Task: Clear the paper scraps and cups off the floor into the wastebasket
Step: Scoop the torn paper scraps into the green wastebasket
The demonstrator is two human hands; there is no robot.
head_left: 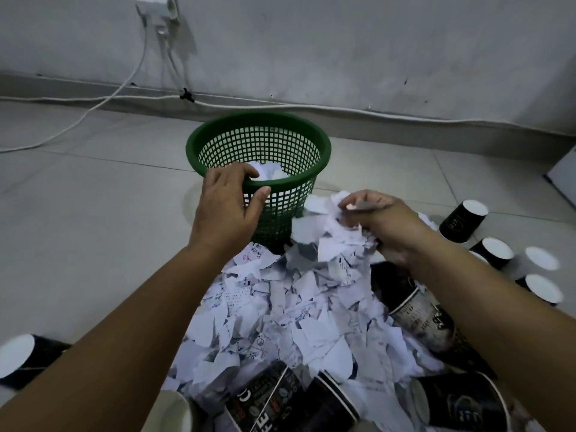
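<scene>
A green mesh wastebasket [286,194] stands upright on the tiled floor, with some white scraps [268,173] inside. My left hand [227,204] grips its near rim, fingers curled over the edge and thumb against the outer wall. Just right of the basket, my right hand [380,222] holds a bunch of torn paper [330,229] lifted above a large heap of paper scraps [290,313]. Several black paper cups lie around the heap: a group to the right [492,251], some at the front [314,400], one at the far left [28,360].
A grey wall with a skirting board runs behind the basket. White cables [93,107] trail from a wall socket [156,9] across the floor at the back left. A white object's corner [564,179] shows at the right edge.
</scene>
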